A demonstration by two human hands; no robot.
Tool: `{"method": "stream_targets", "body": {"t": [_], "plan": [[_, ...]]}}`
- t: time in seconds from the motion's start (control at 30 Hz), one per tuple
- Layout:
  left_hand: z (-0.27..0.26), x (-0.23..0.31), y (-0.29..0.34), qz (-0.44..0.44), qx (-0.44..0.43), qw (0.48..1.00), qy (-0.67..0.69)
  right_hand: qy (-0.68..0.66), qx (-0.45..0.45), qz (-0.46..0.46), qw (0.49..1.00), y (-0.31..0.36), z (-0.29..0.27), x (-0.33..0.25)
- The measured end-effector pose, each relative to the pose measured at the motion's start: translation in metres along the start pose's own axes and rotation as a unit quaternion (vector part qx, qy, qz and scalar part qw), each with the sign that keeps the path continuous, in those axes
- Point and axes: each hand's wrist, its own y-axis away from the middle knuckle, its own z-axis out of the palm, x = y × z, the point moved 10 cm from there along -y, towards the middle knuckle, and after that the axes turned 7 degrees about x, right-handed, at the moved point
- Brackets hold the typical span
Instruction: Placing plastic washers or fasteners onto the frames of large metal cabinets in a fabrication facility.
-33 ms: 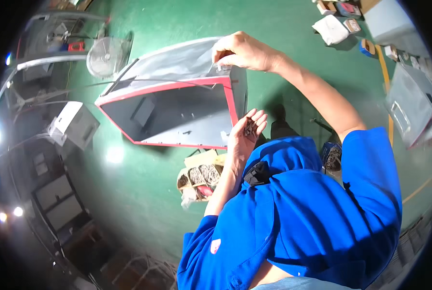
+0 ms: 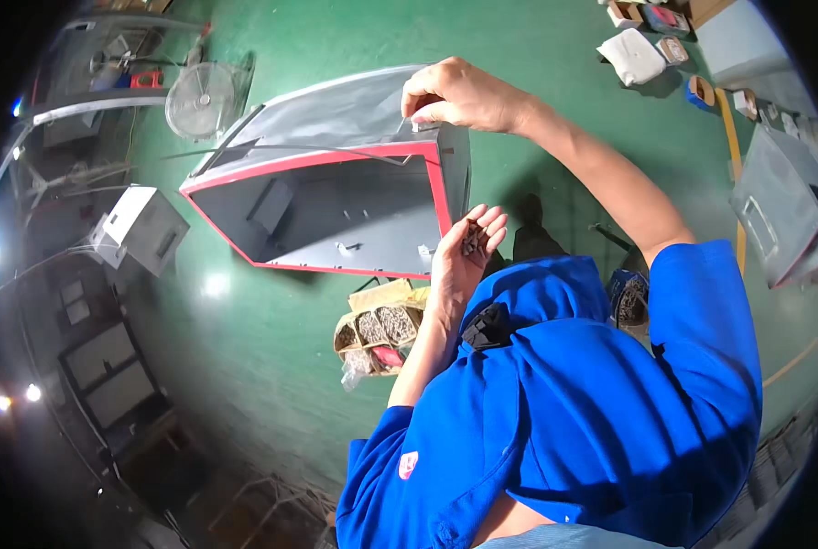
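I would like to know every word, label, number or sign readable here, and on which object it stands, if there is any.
None: no text is readable in this view.
Mark on the blue garment: too small and blurred to read.
Small box at upper right: too small to tell.
Red-rimmed grey cabinet: no lettering I can make out.

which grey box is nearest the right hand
The big red-rimmed middle box, with the right hand at one corner of it; the left box and the right box stand well away.
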Motion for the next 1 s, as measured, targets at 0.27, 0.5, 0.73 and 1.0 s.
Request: {"method": "stream_targets", "body": {"t": [0.27,0.5,0.73,1.0], "plan": [[0.030,0.016,-0.010,0.027,-0.019,0.992,0.123,0.101,-0.097,-0.064,0.988,-0.019,0.018,0.003],[0.046,0.022,-0.016,0.014,-0.030,0.968,0.247,0.295,-0.026,-0.233,0.926,-0.010,0.027,0.002],[0.055,0.025,-0.018,0.018,-0.046,0.967,0.249,0.220,0.083,-0.311,0.921,0.013,-0.004,-0.032],[0.042,0.013,-0.019,0.005,-0.007,0.962,0.273,0.162,-0.042,-0.120,0.979,0.084,0.023,-0.023]]}}
